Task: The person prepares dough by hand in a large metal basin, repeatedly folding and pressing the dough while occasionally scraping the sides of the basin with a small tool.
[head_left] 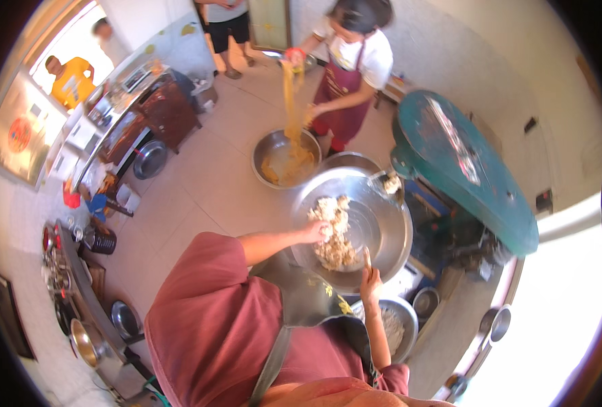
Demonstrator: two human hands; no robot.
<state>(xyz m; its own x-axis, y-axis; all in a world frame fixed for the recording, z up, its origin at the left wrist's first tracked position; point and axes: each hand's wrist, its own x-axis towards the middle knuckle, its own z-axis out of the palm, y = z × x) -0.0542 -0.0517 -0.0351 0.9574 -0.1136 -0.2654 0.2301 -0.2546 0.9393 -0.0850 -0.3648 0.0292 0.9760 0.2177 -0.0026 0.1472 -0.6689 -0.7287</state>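
A large steel basin (399, 234) stands in front of me with pale, lumpy dough (335, 252) along its left side. My left hand (314, 232) is closed on some of this dough, its fingertips partly buried. At the basin's near rim, my right hand (371, 283) is wrapped round a slim, light-brown handle (366, 257) that points up and inward. What the handle belongs to is too small to make out. Beyond the basin's far right rim, a lump of similar dough (392, 183) hangs at the teal machine (450, 163).
Across from me, a co-worker in a maroon apron (345, 88) lifts long yellow strands (292, 102) out of a steel bowl (255, 166) on the floor. Beside my right forearm, another metal basin (413, 325) holds whitish stuff. Cluttered counters (128, 115) line the left wall.
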